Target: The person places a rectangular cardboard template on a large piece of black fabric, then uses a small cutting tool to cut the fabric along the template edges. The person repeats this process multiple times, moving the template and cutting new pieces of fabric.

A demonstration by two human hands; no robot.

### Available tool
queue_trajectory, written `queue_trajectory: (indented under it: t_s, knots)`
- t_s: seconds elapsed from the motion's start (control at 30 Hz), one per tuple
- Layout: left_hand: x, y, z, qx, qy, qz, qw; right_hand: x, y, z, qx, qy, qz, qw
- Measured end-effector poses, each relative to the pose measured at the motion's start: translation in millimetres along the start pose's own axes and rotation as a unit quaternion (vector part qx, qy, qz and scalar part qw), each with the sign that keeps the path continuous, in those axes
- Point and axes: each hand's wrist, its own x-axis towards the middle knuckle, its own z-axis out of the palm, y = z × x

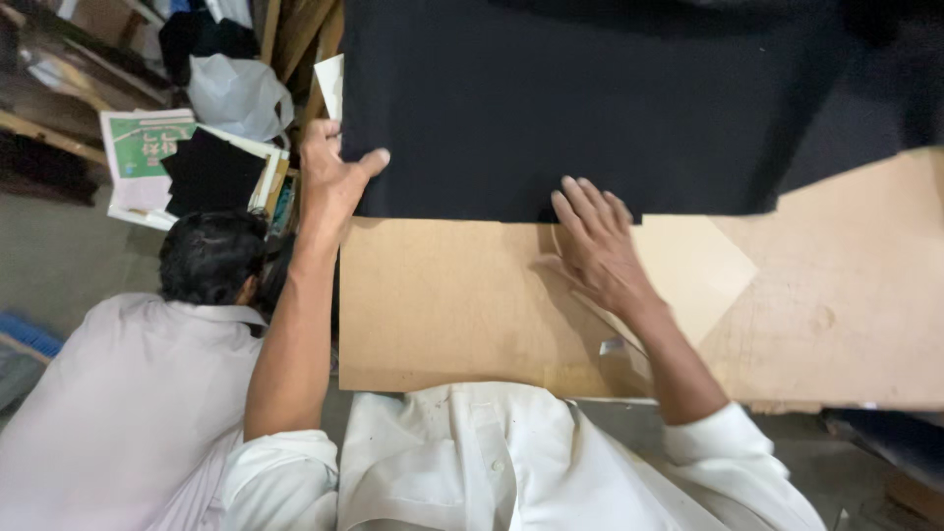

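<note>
A large sheet of black fabric (590,98) lies spread over a brown cardboard-covered table (442,305). My left hand (329,177) grips the fabric's near left corner, thumb on top of the cloth. Flat on the table, my right hand (595,246) has its fingers spread, with the fingertips touching the fabric's near edge. A paler cardboard piece (698,265) lies under and to the right of that hand.
Another person in a light shirt (128,393) crouches at the lower left beside the table. Behind them sit a stack of papers with black cloth pieces (197,167) and a grey bag (236,93). Wooden boards lean at the top left.
</note>
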Motion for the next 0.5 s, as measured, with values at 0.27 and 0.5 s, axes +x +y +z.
queue_trajectory:
  t_s: [0.27,0.5]
  knots:
    - [-38,-23,-16,0.115,0.077,0.037,0.990,-29,-8,2,0.016,0.013,0.060,0.998]
    - [-127,13,5,0.300,0.144,0.228,0.915,-154,21,-7,0.105,0.332,0.409,0.843]
